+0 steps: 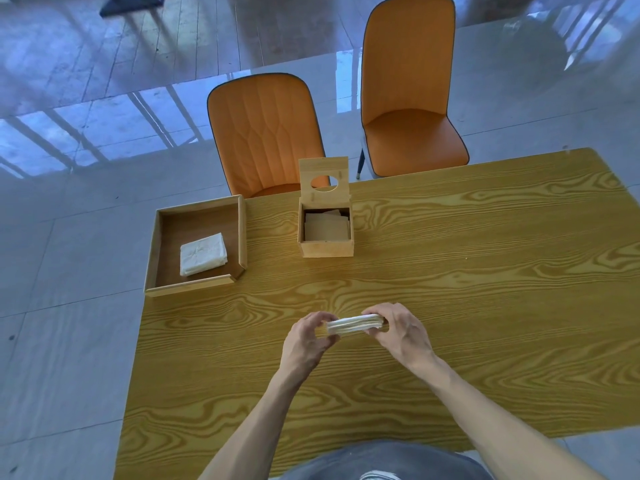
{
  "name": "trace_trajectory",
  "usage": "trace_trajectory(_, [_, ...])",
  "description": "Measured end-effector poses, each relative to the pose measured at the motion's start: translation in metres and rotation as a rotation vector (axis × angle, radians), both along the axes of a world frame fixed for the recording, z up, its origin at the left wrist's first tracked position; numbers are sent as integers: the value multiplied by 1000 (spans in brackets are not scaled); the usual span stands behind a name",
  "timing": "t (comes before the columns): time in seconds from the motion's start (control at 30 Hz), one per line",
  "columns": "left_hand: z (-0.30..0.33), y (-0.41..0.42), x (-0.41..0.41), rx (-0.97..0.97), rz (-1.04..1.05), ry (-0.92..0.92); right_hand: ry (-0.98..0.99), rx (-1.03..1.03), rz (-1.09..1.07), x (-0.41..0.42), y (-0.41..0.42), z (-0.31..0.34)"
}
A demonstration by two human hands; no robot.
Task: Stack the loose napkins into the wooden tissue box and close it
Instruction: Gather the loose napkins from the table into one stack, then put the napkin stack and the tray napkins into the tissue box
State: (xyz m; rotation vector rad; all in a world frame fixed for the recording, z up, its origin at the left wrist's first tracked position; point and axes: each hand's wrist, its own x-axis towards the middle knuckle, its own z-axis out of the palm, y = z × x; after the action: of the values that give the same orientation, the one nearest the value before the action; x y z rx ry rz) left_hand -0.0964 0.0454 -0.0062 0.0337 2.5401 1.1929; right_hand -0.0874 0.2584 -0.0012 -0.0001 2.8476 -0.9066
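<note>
A stack of white napkins [355, 324] hangs a little above the table, pinched at its two ends by my left hand [308, 337] and my right hand [401, 332]. Farther back stands the wooden tissue box [325, 249], its lid [323, 178] with a round hole swung upright at the rear. Folded napkins [327, 225] lie inside the box. To the left, a wooden tray [162, 244] holds another pile of white napkins [202, 253].
The table [450, 289] has a yellow wood-grain top. Two orange chairs [266, 133] [408, 88] stand beyond its far edge. The tray overhangs the table's left edge. Glossy tiled floor surrounds the table.
</note>
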Motion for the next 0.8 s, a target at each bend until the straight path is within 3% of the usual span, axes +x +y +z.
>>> trace_trajectory(0.2, [-3,-2,-5,65,92,-104,-35,-58,-31,-4,2,-1])
trace_trajectory(0.53, [57,-11,-101,249,249,4,19,-359,-172,-97,-14,51])
trace_trajectory(0.8, [77,-12,-189,226,386,-9,41,-291,-363,-180,-44,68])
